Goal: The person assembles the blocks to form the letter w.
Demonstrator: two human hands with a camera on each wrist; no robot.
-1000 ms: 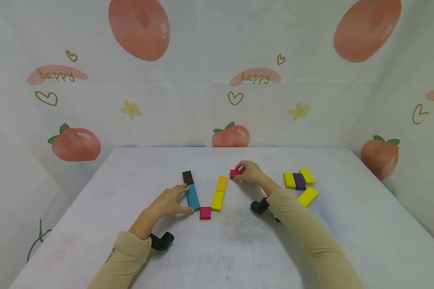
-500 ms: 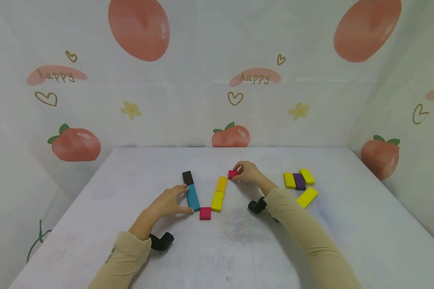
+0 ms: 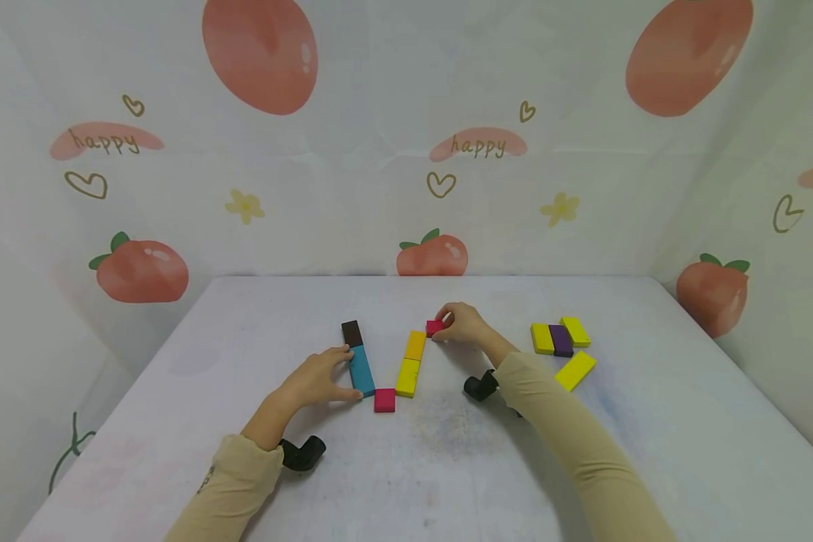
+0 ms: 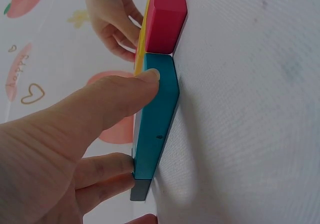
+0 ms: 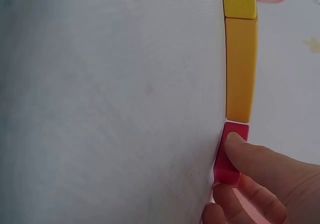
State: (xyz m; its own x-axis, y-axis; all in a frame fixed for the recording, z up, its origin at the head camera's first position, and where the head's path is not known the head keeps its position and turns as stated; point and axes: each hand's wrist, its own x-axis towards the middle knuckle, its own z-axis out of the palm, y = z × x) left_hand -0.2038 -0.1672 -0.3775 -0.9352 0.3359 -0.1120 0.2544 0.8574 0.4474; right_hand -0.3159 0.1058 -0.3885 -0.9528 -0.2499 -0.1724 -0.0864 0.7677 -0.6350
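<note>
On the white table (image 3: pixel 447 467) lies a line of flat blocks: a brown block (image 3: pixel 351 333), a teal block (image 3: pixel 361 370), a red square (image 3: pixel 384 400), a yellow block (image 3: pixel 408 376) and an orange-yellow block (image 3: pixel 415 345). My left hand (image 3: pixel 318 380) grips the teal block (image 4: pixel 155 124) between thumb and fingers. My right hand (image 3: pixel 464 324) pinches a small red block (image 3: pixel 435 327) that sits on the table at the far end of the orange-yellow block (image 5: pixel 241 68); the small red block (image 5: pixel 231 151) almost touches it.
To the right lie two yellow blocks (image 3: pixel 542 338) with a purple block (image 3: pixel 560 340) between them, and another yellow block (image 3: pixel 576 369) nearer me. A printed cloth backdrop (image 3: pixel 406 135) closes the table's far and side edges.
My right hand has slid the small red block a little to the left, up to the end of the orange-yellow block. The left hand has not moved.
</note>
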